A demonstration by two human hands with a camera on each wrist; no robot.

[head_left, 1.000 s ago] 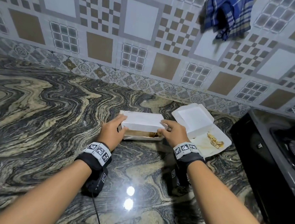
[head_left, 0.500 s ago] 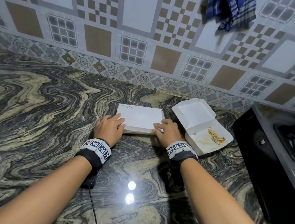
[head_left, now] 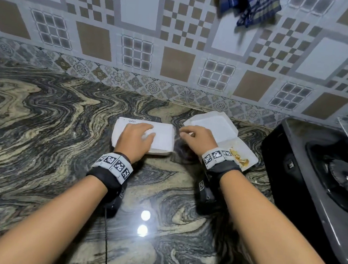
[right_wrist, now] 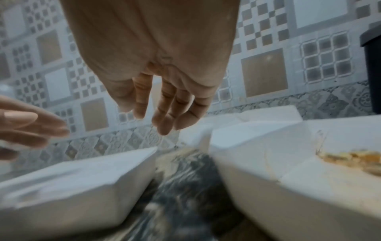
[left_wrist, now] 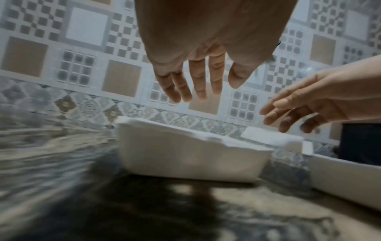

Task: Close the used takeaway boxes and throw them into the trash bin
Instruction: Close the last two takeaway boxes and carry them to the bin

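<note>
A closed white takeaway box (head_left: 162,138) lies on the marble counter (head_left: 36,137). My left hand (head_left: 140,134) is over its lid, fingers straight; in the left wrist view the left hand (left_wrist: 198,91) hovers just above the closed box (left_wrist: 191,156). To the right an open white box (head_left: 219,126) shows yellow food scraps (head_left: 239,158) in its base. My right hand (head_left: 190,134) is at the open box's left edge, holding nothing. In the right wrist view the right hand (right_wrist: 160,117) hangs relaxed between the closed box (right_wrist: 82,182) and the open box (right_wrist: 288,163).
A black gas stove (head_left: 316,182) stands at the right end of the counter, close to the open box. The tiled wall (head_left: 136,39) runs along the back, with a blue checked cloth (head_left: 247,5) hanging on it. Bare counter stretches to the left and front.
Both hands pressed the left box's lid down until it closed. My right hand then left that box and moved right to the open box; my left hand slid onto the lid's top.
</note>
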